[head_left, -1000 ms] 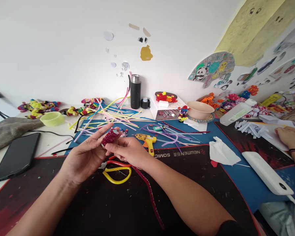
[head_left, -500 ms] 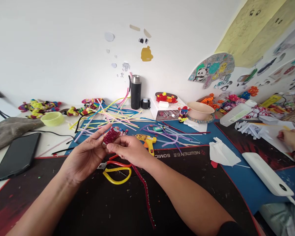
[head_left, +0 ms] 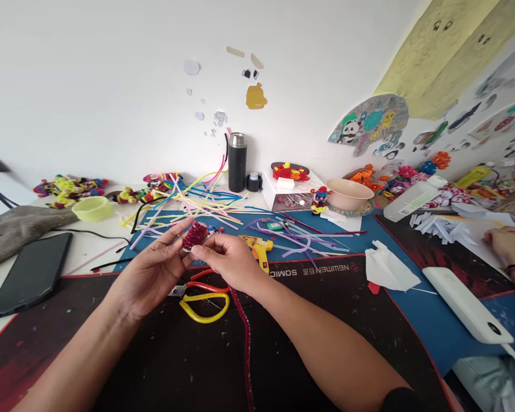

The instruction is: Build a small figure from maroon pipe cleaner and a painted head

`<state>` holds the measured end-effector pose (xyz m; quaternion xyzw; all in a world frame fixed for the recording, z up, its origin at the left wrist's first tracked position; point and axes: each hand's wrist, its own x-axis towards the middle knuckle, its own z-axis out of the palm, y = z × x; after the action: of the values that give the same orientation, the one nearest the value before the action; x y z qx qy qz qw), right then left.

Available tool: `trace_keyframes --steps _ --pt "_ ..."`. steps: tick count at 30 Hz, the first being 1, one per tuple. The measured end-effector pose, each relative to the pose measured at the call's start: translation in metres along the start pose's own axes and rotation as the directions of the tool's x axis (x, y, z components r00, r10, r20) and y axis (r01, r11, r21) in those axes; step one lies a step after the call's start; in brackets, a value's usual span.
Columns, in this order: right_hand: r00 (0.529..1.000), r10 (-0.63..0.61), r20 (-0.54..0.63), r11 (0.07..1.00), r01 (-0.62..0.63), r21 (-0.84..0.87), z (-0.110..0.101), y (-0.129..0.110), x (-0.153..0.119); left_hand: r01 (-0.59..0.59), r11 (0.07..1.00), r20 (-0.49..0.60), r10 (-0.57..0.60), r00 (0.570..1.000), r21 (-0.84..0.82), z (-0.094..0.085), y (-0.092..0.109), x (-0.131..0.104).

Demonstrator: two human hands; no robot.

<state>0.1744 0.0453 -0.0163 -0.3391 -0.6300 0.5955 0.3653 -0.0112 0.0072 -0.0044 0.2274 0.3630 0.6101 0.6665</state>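
Observation:
Between my two hands is a dark red, sparkly coil of pipe cleaner (head_left: 194, 234). My left hand (head_left: 157, 269) holds it from the left with thumb and fingers. The thumb and fingers of my right hand (head_left: 225, 257) pinch its lower right side. A long dark red pipe cleaner strand (head_left: 245, 332) hangs from below my right hand toward the near edge. Just under my hands lie pliers with red and yellow handles (head_left: 206, 306) on the black mat (head_left: 309, 355). A yellow glue gun (head_left: 261, 252) rests behind my right hand, partly covered by it.
Loose pipe cleaners (head_left: 206, 200) spread across the back, near a black thermos (head_left: 237, 163). A phone (head_left: 30, 274) lies left, and a white power bank (head_left: 467, 303) right. Another person's hand (head_left: 512, 246) is at the far right, by paper strips (head_left: 442, 226). A beige bowl (head_left: 349, 193) stands behind.
The hanging strand has swung left and now hangs straighter toward the near edge. The coil has turned slightly in my fingers. Both hands otherwise stay in nearly the same place.

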Motion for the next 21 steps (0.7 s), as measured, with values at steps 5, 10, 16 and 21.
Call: trace_keyframes --steps 5,10,16,21 --pt "1.000 0.018 0.000 0.999 -0.018 -0.040 -0.0001 -0.0007 -0.0004 -0.010 1.000 -0.032 0.010 0.999 -0.001 -0.0006 0.0008 0.0005" --pt "1.000 0.026 0.006 0.999 -0.026 -0.030 -0.0002 0.0014 -0.0003 -0.029 1.000 -0.051 0.029 0.998 -0.010 -0.0022 0.0003 0.0017" --pt "0.999 0.046 0.026 0.997 -0.044 -0.059 -0.0013 0.0015 -0.0006 -0.021 1.000 -0.052 0.021 0.998 -0.009 -0.0064 0.0000 0.0040" --pt "0.998 0.054 0.037 0.997 -0.052 -0.062 -0.0016 0.0012 -0.0007 -0.019 1.000 -0.062 0.019 0.998 0.003 -0.0057 0.0001 0.0043"
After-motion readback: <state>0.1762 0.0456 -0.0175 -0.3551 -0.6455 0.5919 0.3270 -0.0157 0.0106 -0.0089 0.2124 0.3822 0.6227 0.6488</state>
